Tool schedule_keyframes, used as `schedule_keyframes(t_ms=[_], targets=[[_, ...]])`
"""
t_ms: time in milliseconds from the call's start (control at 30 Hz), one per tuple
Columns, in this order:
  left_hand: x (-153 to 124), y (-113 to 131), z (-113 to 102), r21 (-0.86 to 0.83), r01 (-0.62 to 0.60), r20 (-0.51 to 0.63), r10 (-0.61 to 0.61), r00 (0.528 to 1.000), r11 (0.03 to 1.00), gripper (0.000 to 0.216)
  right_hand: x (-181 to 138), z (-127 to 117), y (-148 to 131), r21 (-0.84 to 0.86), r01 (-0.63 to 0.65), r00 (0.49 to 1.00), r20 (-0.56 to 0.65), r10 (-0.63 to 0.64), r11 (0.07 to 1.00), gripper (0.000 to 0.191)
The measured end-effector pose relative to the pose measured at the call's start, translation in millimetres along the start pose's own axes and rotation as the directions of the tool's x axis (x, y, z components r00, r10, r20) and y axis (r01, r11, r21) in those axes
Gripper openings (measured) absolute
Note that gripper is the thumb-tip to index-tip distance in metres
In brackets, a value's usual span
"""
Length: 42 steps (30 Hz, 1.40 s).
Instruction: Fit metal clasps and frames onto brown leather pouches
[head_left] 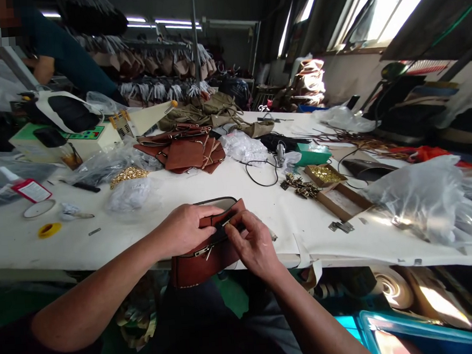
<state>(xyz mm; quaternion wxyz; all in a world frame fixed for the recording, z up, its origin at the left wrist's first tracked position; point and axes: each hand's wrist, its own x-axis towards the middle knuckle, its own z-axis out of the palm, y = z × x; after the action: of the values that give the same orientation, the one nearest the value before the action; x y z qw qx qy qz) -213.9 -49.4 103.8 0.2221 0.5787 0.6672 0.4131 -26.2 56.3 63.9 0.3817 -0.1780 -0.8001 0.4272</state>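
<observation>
A brown leather bag [204, 268] with a zipper [203, 251] lies at the table's front edge, partly hanging over it. My left hand [185, 229] grips its upper edge, thumb and fingers closed around the dark opening. At the right side of that opening, my right hand [253, 243] pinches with thumb and forefinger at a small light, metal-looking piece by the zipper. Exactly what sits between those fingertips is too small to make out. The metal zipper pull hangs down the bag's front.
Brown leather pieces [186, 152] are stacked behind the bag. A red glue bottle [31, 189] and yellow tape ring [49, 230] lie left. Cardboard boxes [343, 202], metal fittings [301, 186] and plastic bags [427, 201] are right. A person in a dark sleeve [69, 54] stands back left.
</observation>
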Motion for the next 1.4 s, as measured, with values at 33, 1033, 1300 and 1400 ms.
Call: schedule_keyframes(t_ms=[33,1033,1300,1400], targets=[[-3,4,1,0.000,0.005,0.016,-0.005,1.000,1.000,0.047,-3,-3,-3,0.008,-0.020,1.000,0.003,0.020,1.000,0.017],[-29,37,10,-0.108,0.135,0.271,-0.102,0.957,0.985,0.059,-34,-30,-7,0.338,-0.220,0.966,0.206,0.156,0.915,0.022],[-26,30,19,-0.189,0.229,0.341,-0.155,0.927,0.955,0.054,-26,-48,-12,0.239,-0.172,0.934,0.349,0.080,0.956,0.024],[-25,28,23,-0.226,0.260,0.359,-0.168,0.918,0.939,0.056,-28,-47,-8,0.215,-0.176,0.941,0.323,0.101,0.961,0.024]])
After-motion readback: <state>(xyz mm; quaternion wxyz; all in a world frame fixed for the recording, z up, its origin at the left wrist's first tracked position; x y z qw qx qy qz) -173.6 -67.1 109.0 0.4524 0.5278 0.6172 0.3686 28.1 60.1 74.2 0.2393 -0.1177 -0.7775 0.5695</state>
